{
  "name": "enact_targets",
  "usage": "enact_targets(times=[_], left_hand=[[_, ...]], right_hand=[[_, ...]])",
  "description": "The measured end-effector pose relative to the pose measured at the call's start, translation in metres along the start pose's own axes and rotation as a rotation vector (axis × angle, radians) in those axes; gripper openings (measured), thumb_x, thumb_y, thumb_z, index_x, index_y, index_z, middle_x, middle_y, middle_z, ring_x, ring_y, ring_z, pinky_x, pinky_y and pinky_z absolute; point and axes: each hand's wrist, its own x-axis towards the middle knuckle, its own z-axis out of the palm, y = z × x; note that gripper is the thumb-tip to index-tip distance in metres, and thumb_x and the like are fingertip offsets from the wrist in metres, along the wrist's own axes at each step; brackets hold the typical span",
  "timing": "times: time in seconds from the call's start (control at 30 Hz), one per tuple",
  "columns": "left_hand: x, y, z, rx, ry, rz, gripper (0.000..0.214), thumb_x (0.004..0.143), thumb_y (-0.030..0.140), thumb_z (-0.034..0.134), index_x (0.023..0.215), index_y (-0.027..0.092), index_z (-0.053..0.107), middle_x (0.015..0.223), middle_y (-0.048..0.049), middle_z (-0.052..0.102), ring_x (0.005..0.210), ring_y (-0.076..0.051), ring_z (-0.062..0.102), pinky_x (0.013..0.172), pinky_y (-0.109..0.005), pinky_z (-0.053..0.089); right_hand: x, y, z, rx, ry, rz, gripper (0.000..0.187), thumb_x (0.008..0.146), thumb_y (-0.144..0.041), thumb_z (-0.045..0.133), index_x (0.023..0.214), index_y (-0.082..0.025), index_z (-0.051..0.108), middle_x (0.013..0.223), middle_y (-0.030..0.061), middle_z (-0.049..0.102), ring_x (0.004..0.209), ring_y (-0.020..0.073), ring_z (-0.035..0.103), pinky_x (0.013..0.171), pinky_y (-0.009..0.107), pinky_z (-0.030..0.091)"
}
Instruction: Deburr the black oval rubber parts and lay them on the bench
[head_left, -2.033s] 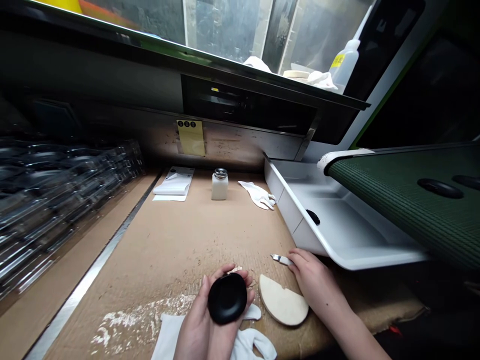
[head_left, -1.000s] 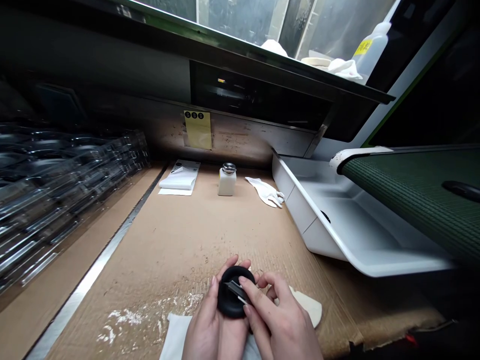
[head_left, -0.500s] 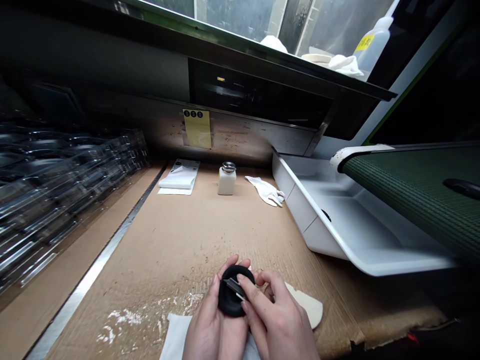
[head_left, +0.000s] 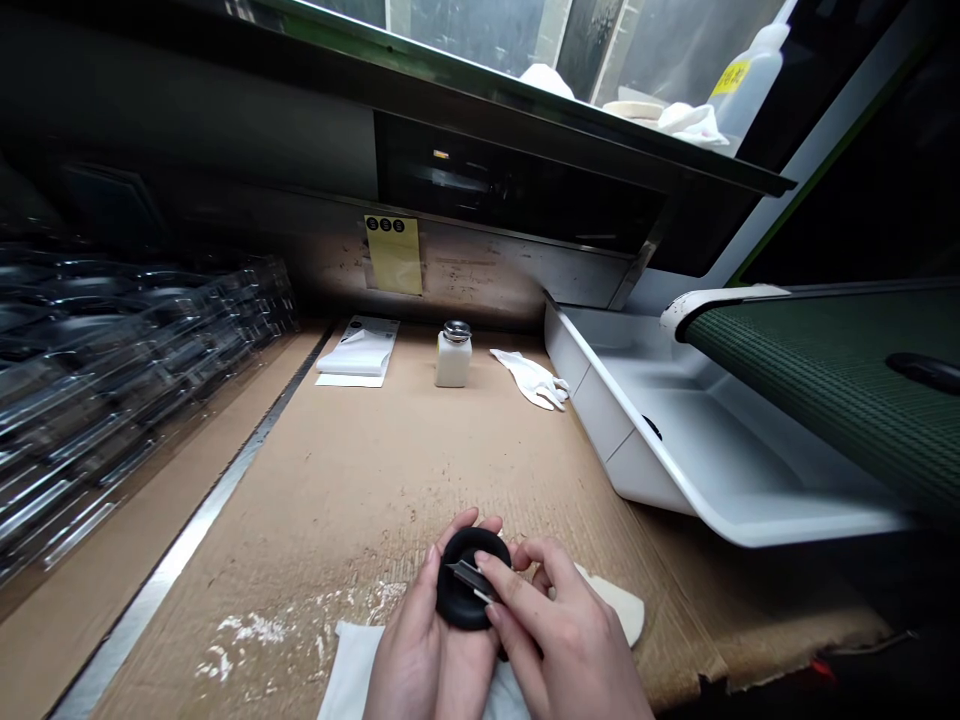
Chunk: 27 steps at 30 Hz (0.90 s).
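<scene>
A black puck (head_left: 466,598), seemingly light and slippery, is gripped by its rim in the left hand (head_left: 411,640); a small blade (head_left: 466,575) is pinched in the right hand (head_left: 566,640).

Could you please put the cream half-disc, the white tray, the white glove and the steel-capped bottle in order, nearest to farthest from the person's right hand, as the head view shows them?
1. Cream half-disc: just right of the right hand, on the cardboard.
2. White tray: ahead and to the right.
3. White glove and steel-capped bottle: too close to call, both far ahead on the cardboard.
</scene>
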Motion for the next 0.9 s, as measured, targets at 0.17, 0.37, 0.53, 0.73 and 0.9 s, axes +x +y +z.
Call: enact_targets(times=[0.17, 0.37, 0.53, 0.73, 0.9], left_hand=[[0.000, -0.001, 0.001, 0.024, 0.006, 0.005, 0.027, 0.088, 0.021, 0.042, 0.107, 0.017, 0.061, 0.113, -0.0118, 0.063, 0.116, -0.027, 0.050, 0.100, -0.047, 0.037], [0.000, -0.002, 0.002, 0.051, 0.022, 0.036, 0.028, 0.088, 0.020, 0.042, 0.110, 0.016, 0.058, 0.117, -0.0143, 0.060, 0.118, -0.028, 0.048, 0.099, -0.049, 0.037], [0.004, -0.001, 0.001, -0.020, 0.029, -0.007, 0.029, 0.089, 0.024, 0.040, 0.110, 0.016, 0.058, 0.115, -0.0131, 0.062, 0.118, -0.027, 0.048, 0.101, -0.046, 0.036], [0.003, 0.001, 0.001, 0.000, 0.007, -0.023, 0.029, 0.088, 0.023, 0.041, 0.111, 0.018, 0.059, 0.117, -0.0119, 0.061, 0.117, -0.026, 0.049, 0.102, -0.046, 0.034], [-0.001, 0.001, 0.005, 0.082, 0.024, -0.004, 0.031, 0.086, 0.023, 0.045, 0.115, 0.017, 0.055, 0.120, -0.0142, 0.059, 0.106, -0.026, 0.057, 0.092, -0.044, 0.043]], right_hand=[[0.001, 0.001, -0.004, -0.011, -0.019, -0.021, 0.032, 0.085, -0.026, 0.043, 0.112, -0.031, 0.060, 0.094, 0.0059, 0.056, 0.070, 0.0153, 0.059, 0.057, 0.024, 0.051], [0.002, 0.000, -0.005, -0.007, -0.032, -0.027, 0.034, 0.084, -0.024, 0.044, 0.113, -0.032, 0.059, 0.094, 0.0057, 0.056, 0.070, 0.0152, 0.059, 0.058, 0.024, 0.050], [0.002, 0.001, -0.004, -0.009, -0.042, -0.027, 0.034, 0.085, -0.024, 0.044, 0.114, -0.032, 0.059, 0.093, 0.0065, 0.056, 0.070, 0.0156, 0.058, 0.057, 0.025, 0.050], [0.003, -0.001, -0.007, 0.042, -0.047, -0.040, 0.034, 0.084, -0.024, 0.044, 0.113, -0.031, 0.060, 0.092, 0.0058, 0.055, 0.066, 0.0137, 0.057, 0.057, 0.024, 0.050], [0.005, 0.024, -0.021, 0.094, -0.032, 0.028, 0.031, 0.087, -0.024, 0.041, 0.112, -0.027, 0.059, 0.095, 0.0050, 0.057, 0.072, 0.0131, 0.061, 0.064, 0.023, 0.052]])
